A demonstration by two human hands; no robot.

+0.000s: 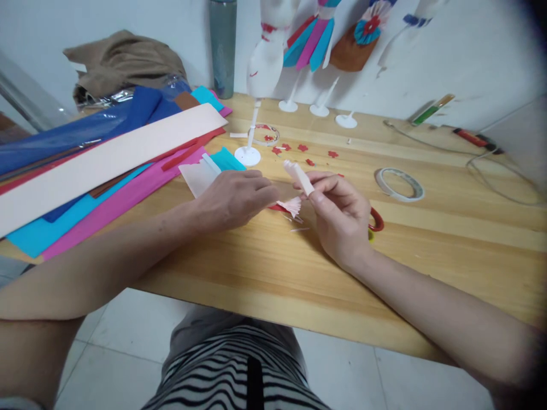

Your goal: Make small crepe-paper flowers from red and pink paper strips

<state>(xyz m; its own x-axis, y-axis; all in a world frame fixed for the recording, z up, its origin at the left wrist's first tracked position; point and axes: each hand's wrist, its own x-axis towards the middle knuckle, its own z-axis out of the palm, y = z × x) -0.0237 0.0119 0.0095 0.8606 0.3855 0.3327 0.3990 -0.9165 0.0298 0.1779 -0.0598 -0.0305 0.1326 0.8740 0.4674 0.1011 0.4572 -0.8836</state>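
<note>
My right hand [342, 213] pinches a folded strip of pale pink paper [301, 177] between thumb and fingertips, held up above the table. My left hand [241, 196] is just to the left, back upward, its fingers bent and close together. Its fingertips are hidden, so anything in them cannot be made out. Between the hands lies a pleated pale pink paper fan [292, 206] beside a bit of red paper [278, 208]. Behind my right hand, a red handle [376, 219], perhaps of scissors, is partly covered. Small red paper flowers [302, 148] lie scattered beyond the hands.
Coloured paper sheets [102, 156] are piled at the left. White dress-form figures stand behind, the nearest on a round base [247, 156]. A tape roll [400, 184], a glue gun [476, 139] with its cord and a green-labelled stick [433, 110] are at right. A bottle [223, 51] stands against the wall.
</note>
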